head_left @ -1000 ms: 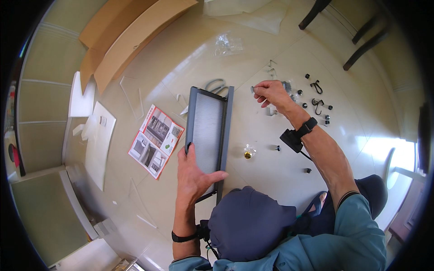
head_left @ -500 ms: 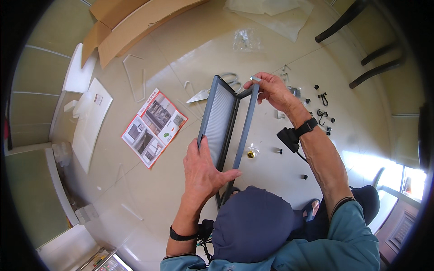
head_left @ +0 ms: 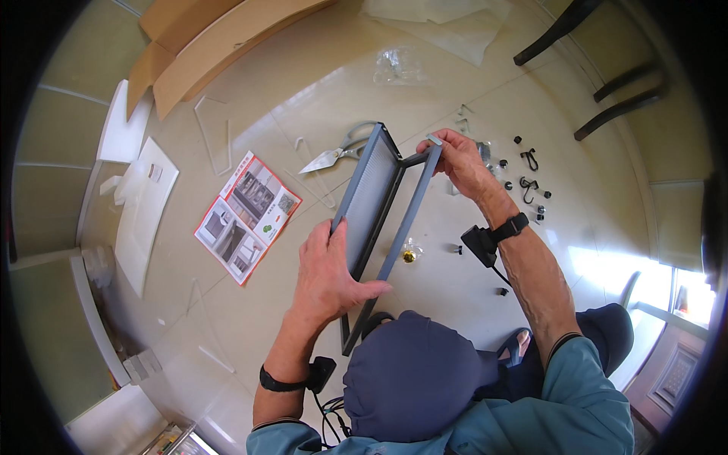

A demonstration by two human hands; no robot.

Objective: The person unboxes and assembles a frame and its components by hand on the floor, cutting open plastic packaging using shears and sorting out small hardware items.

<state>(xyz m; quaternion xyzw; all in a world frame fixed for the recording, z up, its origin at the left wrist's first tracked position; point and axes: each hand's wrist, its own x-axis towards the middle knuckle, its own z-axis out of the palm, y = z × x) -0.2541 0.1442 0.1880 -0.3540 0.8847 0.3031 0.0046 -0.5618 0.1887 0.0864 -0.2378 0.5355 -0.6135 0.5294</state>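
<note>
A grey metal rack with a fine mesh panel (head_left: pixel 371 189) is held up off the floor, tilted on its long side. A slim grey side bar (head_left: pixel 406 221) stands out along its right. My left hand (head_left: pixel 322 277) grips the near part of the rack, fingers over the panel's left edge and thumb stretched across to the bar. My right hand (head_left: pixel 459 163) pinches the far end of the bar. A small silvery flat piece (head_left: pixel 434 140) shows there by the fingertips; whether it is loose or part of the bar I cannot tell.
Scissors (head_left: pixel 334 156) and a printed leaflet (head_left: pixel 246 216) lie left of the rack. On the right are several black hooks and caps (head_left: pixel 528 184); a gold-coloured roundish piece (head_left: pixel 410 256) sits nearer. A cardboard box (head_left: pixel 201 61) and dark furniture legs (head_left: pixel 557 32) stand at the back.
The rack has turned slightly, and its near end now shows more beside my left wrist. Both hands keep their hold. The whole view has shifted a little.
</note>
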